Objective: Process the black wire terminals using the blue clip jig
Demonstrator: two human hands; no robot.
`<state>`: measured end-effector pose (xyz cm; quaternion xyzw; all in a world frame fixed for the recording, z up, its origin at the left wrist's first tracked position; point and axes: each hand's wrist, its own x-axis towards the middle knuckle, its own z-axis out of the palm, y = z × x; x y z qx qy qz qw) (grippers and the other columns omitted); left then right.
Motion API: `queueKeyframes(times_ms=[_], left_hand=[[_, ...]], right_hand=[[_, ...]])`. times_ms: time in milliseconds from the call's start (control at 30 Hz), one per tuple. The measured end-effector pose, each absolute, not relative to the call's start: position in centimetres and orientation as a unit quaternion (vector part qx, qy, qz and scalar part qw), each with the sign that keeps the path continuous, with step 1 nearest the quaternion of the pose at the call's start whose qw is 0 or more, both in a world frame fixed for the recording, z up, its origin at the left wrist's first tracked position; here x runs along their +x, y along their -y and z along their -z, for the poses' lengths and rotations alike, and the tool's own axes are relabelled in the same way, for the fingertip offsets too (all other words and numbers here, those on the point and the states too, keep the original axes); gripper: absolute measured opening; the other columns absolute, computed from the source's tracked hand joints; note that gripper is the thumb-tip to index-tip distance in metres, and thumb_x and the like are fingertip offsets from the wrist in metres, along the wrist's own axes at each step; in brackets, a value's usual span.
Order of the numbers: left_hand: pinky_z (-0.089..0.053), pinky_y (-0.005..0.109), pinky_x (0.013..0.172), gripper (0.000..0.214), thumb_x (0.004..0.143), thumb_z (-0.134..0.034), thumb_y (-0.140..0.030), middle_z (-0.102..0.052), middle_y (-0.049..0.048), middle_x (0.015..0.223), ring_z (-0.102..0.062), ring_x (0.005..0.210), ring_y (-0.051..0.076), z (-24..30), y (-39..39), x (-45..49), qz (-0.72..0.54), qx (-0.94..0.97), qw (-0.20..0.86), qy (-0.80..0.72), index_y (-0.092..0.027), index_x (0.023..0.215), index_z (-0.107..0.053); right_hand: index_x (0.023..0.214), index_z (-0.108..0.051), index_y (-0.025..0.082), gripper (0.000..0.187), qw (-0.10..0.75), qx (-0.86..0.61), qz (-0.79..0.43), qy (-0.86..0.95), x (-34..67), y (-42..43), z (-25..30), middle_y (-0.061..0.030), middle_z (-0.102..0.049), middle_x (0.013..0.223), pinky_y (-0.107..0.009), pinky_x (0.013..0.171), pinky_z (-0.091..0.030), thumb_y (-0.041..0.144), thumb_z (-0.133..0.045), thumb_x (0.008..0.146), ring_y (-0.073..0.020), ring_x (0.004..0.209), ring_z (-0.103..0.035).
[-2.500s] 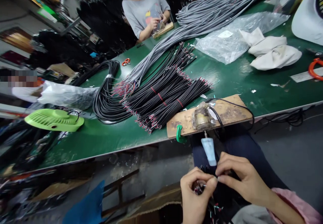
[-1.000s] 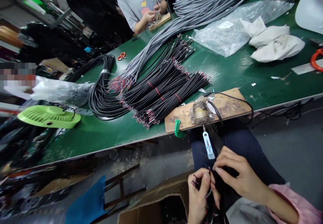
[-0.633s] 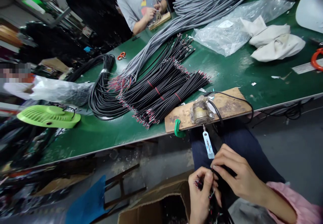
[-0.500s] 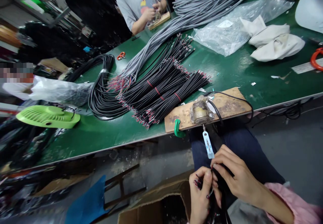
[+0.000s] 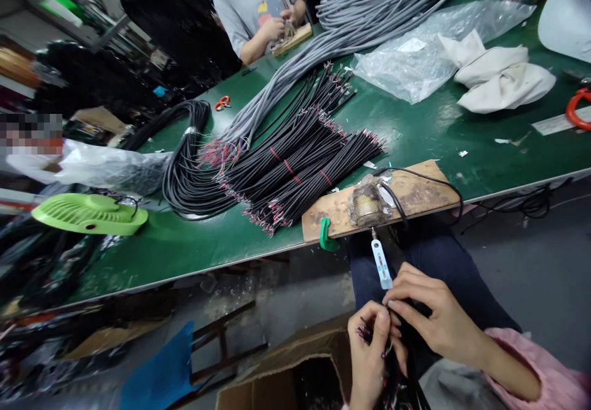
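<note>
My left hand (image 5: pixel 372 342) is closed around a bunch of black cables (image 5: pixel 392 385), whose stripped ends show red and white wires beside the thumb. At the top of the bunch my right hand (image 5: pixel 427 311) pinches with thumb and fingertips, touching a cable end close to the left fingertips; the tip itself is mostly covered. Just above both hands, a light-blue tool with a metal tip (image 5: pixel 381 265) hangs from a motor-like block (image 5: pixel 367 204) on a wooden board (image 5: pixel 422 191). A green clamp (image 5: pixel 327 236) grips that board at the table edge.
Tied bundles of black cables (image 5: pixel 295 164) and long grey cables (image 5: pixel 277 84) cover the green table (image 5: pixel 184 256). A green fan (image 5: pixel 87 213) stands left. An open cardboard box (image 5: pixel 263 391) sits below my hands. Another person (image 5: pixel 258 16) works across the table.
My right fingertips have shifted slightly, and the red wire tip seen between the hands before is now covered. The left hand still holds the bunch in nearly the same place.
</note>
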<state>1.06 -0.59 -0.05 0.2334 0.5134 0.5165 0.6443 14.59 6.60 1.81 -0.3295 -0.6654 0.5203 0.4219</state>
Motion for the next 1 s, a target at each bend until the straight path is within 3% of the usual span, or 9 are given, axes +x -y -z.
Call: queueKeyframes(times_ms=[300, 433, 567, 767, 1000], left_hand=[[-0.031, 0.014, 0.030, 0.035, 0.091, -0.059, -0.043, -0.051, -0.0049, 0.050, -0.043, 0.026, 0.004, 0.4, 0.5, 1.7, -0.517, 0.229, 0.640, -0.519, -0.016, 0.069, -0.051], [-0.031, 0.013, 0.031, 0.036, 0.091, -0.059, -0.043, -0.050, -0.0063, 0.048, -0.036, 0.025, 0.001, 0.1, 0.2, 1.6, -0.519, 0.239, 0.638, -0.516, -0.016, 0.068, -0.050], [-0.030, 0.013, 0.030, 0.035, 0.090, -0.060, -0.044, -0.049, -0.0077, 0.045, -0.036, 0.025, 0.002, 0.1, 0.3, 1.6, -0.517, 0.235, 0.639, -0.519, -0.017, 0.070, -0.050], [-0.027, 0.014, 0.031, 0.034, 0.092, -0.058, -0.044, -0.045, -0.0095, 0.041, -0.039, 0.023, 0.004, -0.5, 0.3, 2.1, -0.514, 0.259, 0.621, -0.532, -0.018, 0.071, -0.049], [-0.023, 0.012, 0.031, 0.036, 0.093, -0.057, -0.042, -0.045, -0.0086, 0.045, -0.037, 0.025, 0.002, -1.0, -0.2, 2.3, -0.521, 0.250, 0.628, -0.521, -0.017, 0.068, -0.047]], right_hand=[[0.091, -0.058, 0.019, 0.022, 0.441, -0.353, -0.436, 0.701, 13.8, -5.6, -1.1, -0.0055, -0.060, 0.081, -0.035, 0.071, -0.044, 0.010, -0.040, 0.099, -0.0212, 0.078, -0.053], [0.093, -0.059, 0.019, 0.018, 0.414, -0.355, -0.461, 0.700, 14.2, -5.6, -1.2, -0.0051, -0.061, 0.084, -0.038, 0.078, -0.043, 0.011, -0.044, 0.098, -0.0212, 0.080, -0.054], [0.093, -0.062, 0.019, 0.012, 0.418, -0.331, -0.496, 0.685, 15.0, -6.0, -1.5, -0.0045, -0.062, 0.083, -0.036, 0.075, -0.044, 0.013, -0.053, 0.096, -0.0206, 0.080, -0.055], [0.083, -0.059, 0.019, 0.017, 0.468, -0.352, -0.459, 0.668, 14.2, -5.7, -1.0, -0.0036, -0.058, 0.075, -0.034, 0.066, -0.043, 0.008, -0.053, 0.093, -0.0200, 0.074, -0.052], [0.091, -0.062, 0.020, 0.018, 0.548, -0.361, -0.393, 0.644, 13.2, -4.7, -0.3, -0.0047, -0.060, 0.079, -0.034, 0.069, -0.044, 0.004, -0.053, 0.091, -0.0198, 0.075, -0.052]])
